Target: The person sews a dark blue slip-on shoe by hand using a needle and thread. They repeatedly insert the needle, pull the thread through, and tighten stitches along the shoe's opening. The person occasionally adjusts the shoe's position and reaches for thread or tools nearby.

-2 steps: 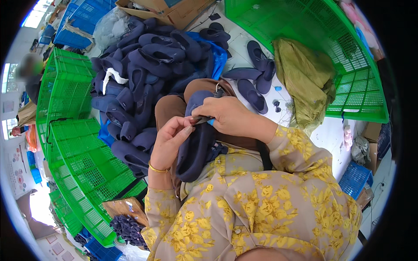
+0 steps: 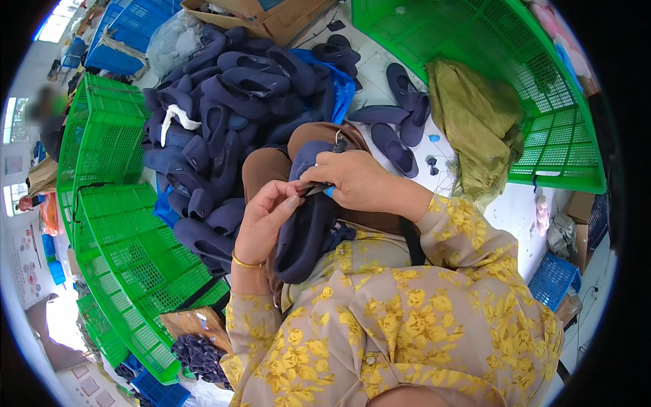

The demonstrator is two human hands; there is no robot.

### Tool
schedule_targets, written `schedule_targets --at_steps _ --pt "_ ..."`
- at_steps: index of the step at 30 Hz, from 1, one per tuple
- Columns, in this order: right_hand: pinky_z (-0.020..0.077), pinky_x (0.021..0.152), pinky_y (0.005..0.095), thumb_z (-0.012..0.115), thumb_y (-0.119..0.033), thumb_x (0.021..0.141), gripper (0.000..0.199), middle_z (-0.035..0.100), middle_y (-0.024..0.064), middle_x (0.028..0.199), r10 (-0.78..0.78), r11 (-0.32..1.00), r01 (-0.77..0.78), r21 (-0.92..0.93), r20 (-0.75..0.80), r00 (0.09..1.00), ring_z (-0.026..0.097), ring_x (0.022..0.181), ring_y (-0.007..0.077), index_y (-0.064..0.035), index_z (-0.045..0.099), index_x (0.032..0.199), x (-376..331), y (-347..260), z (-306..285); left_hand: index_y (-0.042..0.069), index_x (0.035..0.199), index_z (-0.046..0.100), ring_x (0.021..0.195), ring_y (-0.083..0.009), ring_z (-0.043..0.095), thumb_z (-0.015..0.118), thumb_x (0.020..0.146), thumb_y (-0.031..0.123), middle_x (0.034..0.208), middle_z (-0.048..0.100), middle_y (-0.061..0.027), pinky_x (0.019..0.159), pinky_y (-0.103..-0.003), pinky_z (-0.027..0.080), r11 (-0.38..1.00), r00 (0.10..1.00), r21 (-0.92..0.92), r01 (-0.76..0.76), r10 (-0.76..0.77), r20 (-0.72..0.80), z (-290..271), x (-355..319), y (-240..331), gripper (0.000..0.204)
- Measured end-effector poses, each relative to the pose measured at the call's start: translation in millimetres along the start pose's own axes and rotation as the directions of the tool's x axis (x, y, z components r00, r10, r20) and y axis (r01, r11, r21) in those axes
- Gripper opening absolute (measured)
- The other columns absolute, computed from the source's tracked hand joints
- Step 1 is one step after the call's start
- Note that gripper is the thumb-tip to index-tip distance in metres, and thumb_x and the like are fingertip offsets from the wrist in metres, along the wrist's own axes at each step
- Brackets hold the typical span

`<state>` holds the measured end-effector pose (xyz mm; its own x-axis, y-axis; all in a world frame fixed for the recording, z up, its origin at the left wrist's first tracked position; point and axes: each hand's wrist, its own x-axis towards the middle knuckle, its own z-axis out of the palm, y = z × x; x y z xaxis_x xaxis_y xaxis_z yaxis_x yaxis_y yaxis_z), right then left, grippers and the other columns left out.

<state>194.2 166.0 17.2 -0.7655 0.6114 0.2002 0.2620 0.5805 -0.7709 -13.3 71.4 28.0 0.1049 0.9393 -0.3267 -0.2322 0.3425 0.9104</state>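
Observation:
A navy slip-on shoe [image 2: 296, 254] lies across my brown-trousered lap, its opening facing up. My left hand [image 2: 266, 214], with a gold bangle at the wrist, pinches the shoe's edge near its middle; what lies between the fingertips is too small to make out. My right hand [image 2: 356, 178] is closed around what look like metal thread snips [image 2: 316, 189]. Their blade meets the left fingertips, and a metal end sticks out above the knuckles. A bit of blue shows at a right finger.
A heap of navy shoes [image 2: 224, 102] rises ahead and left. Green crates [image 2: 129, 264] line the left side; another green crate [image 2: 475, 41] stands far right beside an olive sack [image 2: 471, 115]. Loose shoes [image 2: 393, 146] lie on the white floor. A cardboard box [image 2: 285, 20] sits at the back.
The blade between my hands has tilted slightly. Both hands and the shoe keep nearly the same place.

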Motion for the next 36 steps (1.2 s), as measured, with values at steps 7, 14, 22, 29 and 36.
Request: schedule_targets --at_steps 7,14,22,29,36 --pt "0.0467 0.071 0.0389 0.062 -0.005 0.081 0.016 0.058 0.0093 0.088 0.068 0.978 -0.078 0.195 0.053 0.996 0.060 0.083 0.0314 -0.0088 0.065 0.096 4 4 1 0.004 0.101 0.058 0.107 -0.0157 0.059 0.054 0.099 0.007 0.116 0.064 -0.0097 0.096 -0.031 0.047 1.000 0.998 -0.005 0.018 -0.019 -0.055 2 5 -6 0.006" --pt "0.0393 0.053 0.0229 0.059 -0.008 0.092 0.013 0.066 0.0046 0.086 0.499 0.451 -0.208 0.868 -0.052 0.865 0.051 0.058 0.0106 -0.0067 0.067 0.102 0 10 10 0.006 0.101 0.057 0.115 -0.0225 0.058 0.053 0.099 0.010 0.122 0.062 -0.0160 0.099 -0.035 0.046 0.979 0.999 -0.199 0.044 -0.050 -0.022 -2 6 -11 0.006" --pt "0.0452 0.058 0.0263 0.044 -0.004 0.097 0.013 0.036 0.0014 0.065 0.990 -0.125 0.360 0.925 0.092 0.107 0.033 0.050 0.0107 -0.0055 0.038 0.086 -186 225 -61 0.008 0.105 0.055 0.125 -0.0315 0.054 0.053 0.099 0.013 0.131 0.057 -0.0228 0.105 -0.045 0.041 0.926 0.997 -0.372 0.067 -0.052 0.051 -17 3 -13 0.008" --pt "0.0614 0.072 0.0548 0.041 0.004 0.089 0.010 0.046 0.0146 0.073 0.761 0.397 -0.090 0.913 -0.382 -0.525 0.048 0.058 0.0252 -0.0006 0.046 0.081 -434 294 -150 0.007 0.105 0.056 0.125 -0.0324 0.053 0.054 0.099 0.015 0.134 0.054 -0.0236 0.106 -0.044 0.040 0.906 0.986 -0.404 0.128 -0.071 0.153 -17 10 -16 0.010" --pt "0.0614 0.068 0.0470 0.046 -0.001 0.091 0.011 0.046 0.0037 0.066 0.737 0.501 -0.333 0.799 -0.596 -0.319 0.044 0.050 0.0143 -0.0088 0.045 0.083 -359 247 -139 0.010 0.075 0.042 0.084 -0.0151 0.062 0.067 0.084 -0.003 0.099 0.063 -0.0121 0.078 -0.028 0.054 0.991 0.964 -0.128 0.043 -0.075 -0.256 18 32 -9 0.029"
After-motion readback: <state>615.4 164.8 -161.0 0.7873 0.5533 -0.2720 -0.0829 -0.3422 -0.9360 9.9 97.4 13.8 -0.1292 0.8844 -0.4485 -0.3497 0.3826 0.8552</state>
